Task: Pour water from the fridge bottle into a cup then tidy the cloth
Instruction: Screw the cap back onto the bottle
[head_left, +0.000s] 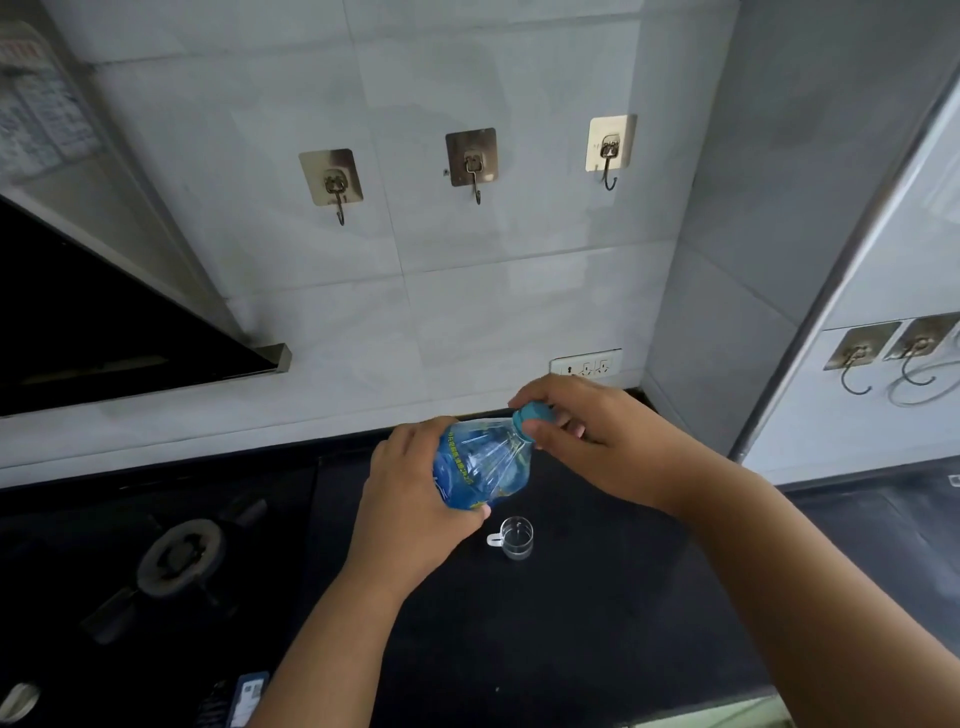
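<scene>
Above the black counter (597, 597), both hands' grip holds the bottle (480, 462).

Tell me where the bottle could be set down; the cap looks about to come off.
Bare black counter lies right of the clear cup, toward the corner wall, and in front of the cup. Left is crowded by the gas burner. Both hands hold the bottle above.

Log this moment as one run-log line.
left hand holds bottle | right hand grips cap | cup on counter
</scene>
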